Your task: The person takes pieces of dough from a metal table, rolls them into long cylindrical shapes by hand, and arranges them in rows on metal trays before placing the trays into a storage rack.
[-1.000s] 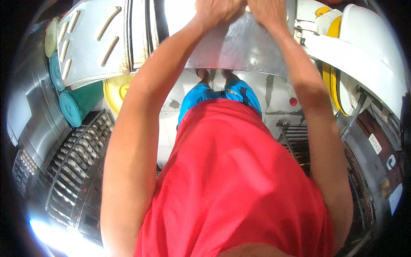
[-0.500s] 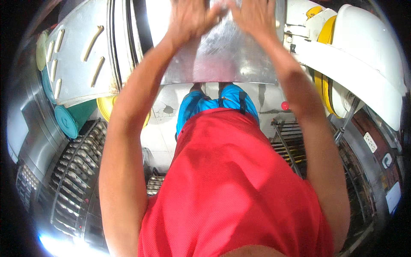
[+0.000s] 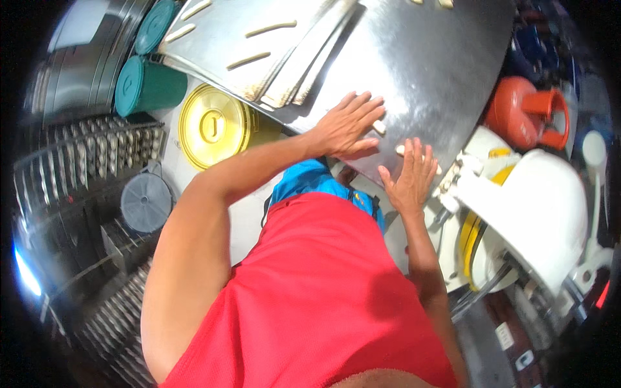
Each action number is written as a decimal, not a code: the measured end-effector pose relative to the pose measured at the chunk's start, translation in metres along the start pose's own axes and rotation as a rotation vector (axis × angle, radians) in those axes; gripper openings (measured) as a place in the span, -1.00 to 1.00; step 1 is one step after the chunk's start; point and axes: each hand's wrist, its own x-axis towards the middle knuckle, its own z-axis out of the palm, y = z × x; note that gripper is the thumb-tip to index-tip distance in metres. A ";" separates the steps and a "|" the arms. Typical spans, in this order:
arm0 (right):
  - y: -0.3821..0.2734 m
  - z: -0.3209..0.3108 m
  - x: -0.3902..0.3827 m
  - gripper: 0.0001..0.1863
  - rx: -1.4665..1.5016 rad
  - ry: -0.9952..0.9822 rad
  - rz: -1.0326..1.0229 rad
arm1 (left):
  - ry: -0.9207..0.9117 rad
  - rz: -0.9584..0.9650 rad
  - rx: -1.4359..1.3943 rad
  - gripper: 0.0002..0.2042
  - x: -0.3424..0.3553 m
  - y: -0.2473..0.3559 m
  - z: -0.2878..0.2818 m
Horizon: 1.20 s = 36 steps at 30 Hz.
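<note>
My left hand [image 3: 349, 126] lies palm down on the steel table [image 3: 420, 64] near its front edge, fingers stretched out, with a short piece of pale dough [image 3: 379, 128] partly under it. My right hand [image 3: 409, 176] is flat to the right, fingers spread over another dough piece [image 3: 400, 150], mostly hidden. Beyond my left hand, a stack of metal trays [image 3: 301, 52] sits on the table; the top one bears several thin dough strips [image 3: 270, 28]. More small dough pieces [image 3: 446, 3] lie at the table's far side.
A yellow lidded bucket [image 3: 210, 123], green bins [image 3: 129, 87], a grey lidded container [image 3: 145, 200] and racks of molds [image 3: 90, 145] stand at the left. At the right are a white machine [image 3: 530, 213], an orange gas cylinder [image 3: 517, 113] and dark clutter [image 3: 537, 48].
The view has turned, shifting the trays rightward and up in the picture. My hands have come down toward the table's front edge and now lie flat with dough pieces beneath them.
</note>
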 end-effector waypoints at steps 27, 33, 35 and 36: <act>-0.191 -0.013 0.398 -0.66 0.388 -0.028 -0.484 | 0.434 -0.245 -0.682 -0.69 -0.024 -0.119 -0.197; -0.177 -0.010 0.408 -0.55 0.595 -0.145 -0.113 | 0.437 -0.406 -0.267 -0.64 0.017 -0.274 -0.235; -0.182 -0.018 0.416 -0.54 0.624 -0.128 -0.047 | 0.396 -0.439 0.259 -0.61 0.012 -0.301 -0.220; -0.189 -0.018 0.423 -0.54 0.594 -0.091 -0.113 | 0.513 -0.427 0.247 -0.61 0.010 -0.312 -0.214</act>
